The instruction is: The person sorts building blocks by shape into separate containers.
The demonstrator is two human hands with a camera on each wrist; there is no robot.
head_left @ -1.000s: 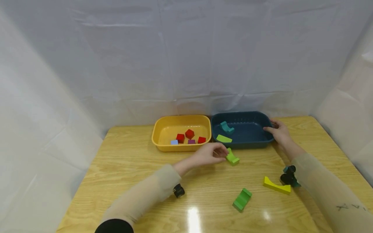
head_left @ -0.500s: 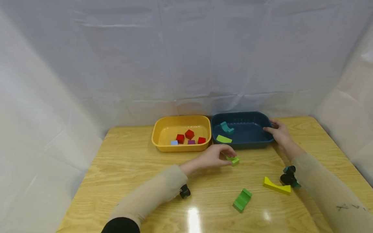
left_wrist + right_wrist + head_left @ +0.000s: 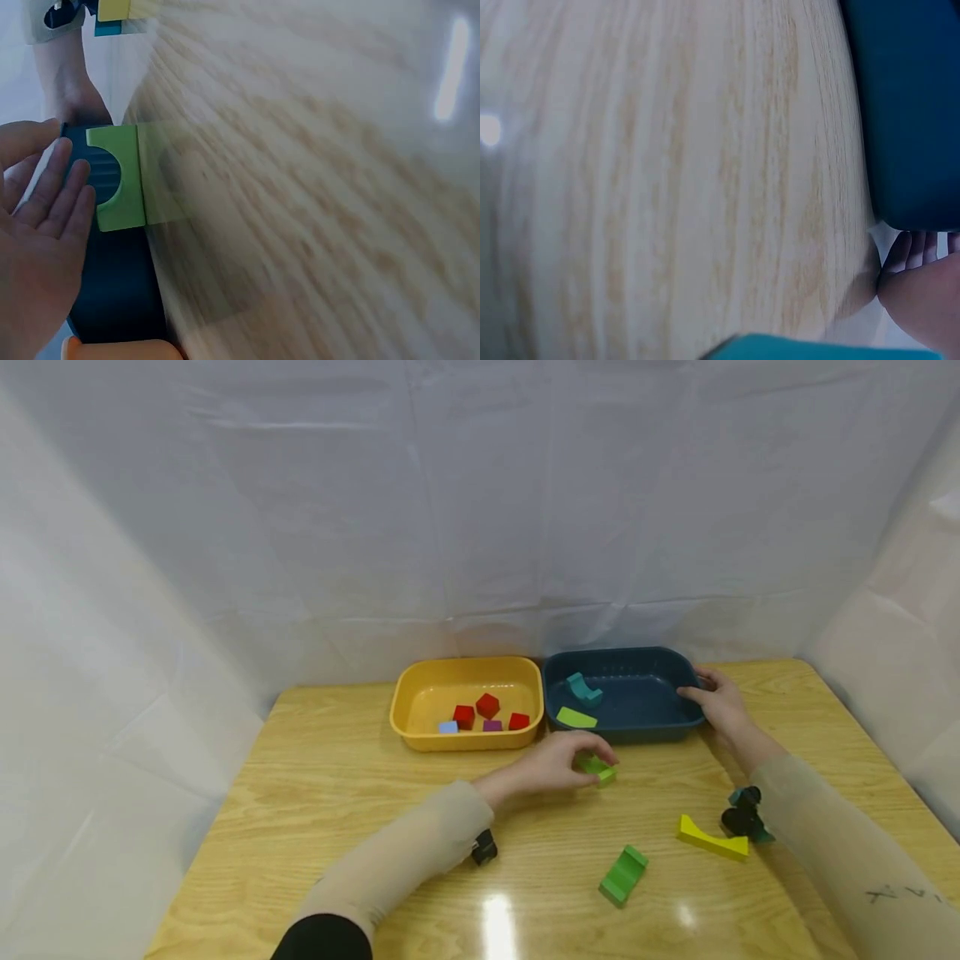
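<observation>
left hand [image 3: 558,763] curls its grip round the light green arch-shaped wooden block [image 3: 597,768] on the wooden surface [image 3: 337,793] before the dark blue plastic tub [image 3: 678,722], right hand [image 3: 722,702] gripping its rim; shallow fingertip hold could let it slip.

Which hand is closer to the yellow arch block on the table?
Right. The yellow arch block lies just beside the right forearm, nearer the right hand at the blue bin; the left hand grips a green block farther left.
</observation>
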